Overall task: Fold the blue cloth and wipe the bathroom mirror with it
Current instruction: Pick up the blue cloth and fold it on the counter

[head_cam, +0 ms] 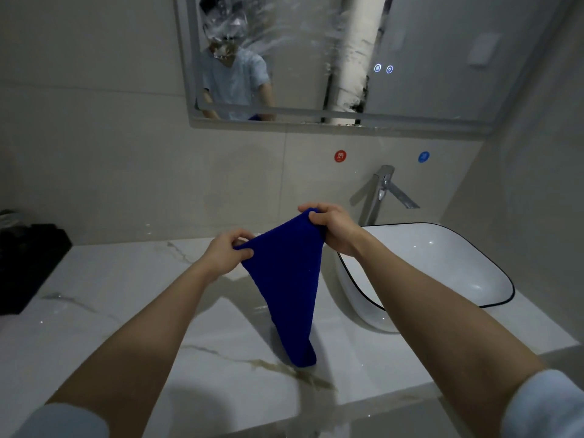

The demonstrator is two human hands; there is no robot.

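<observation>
Bathroom counter (126, 311) | cloth (284, 279) pinched at top corners by left hand (226, 252), right hand (335, 227) | mirror (300, 58) streaked

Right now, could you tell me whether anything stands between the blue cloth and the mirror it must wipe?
Nothing visible does. The left hand and right hand pinch the blue cloth over the countertop, and only open air lies between it and the mirror above. The faucet and basin sit off to the right.
</observation>
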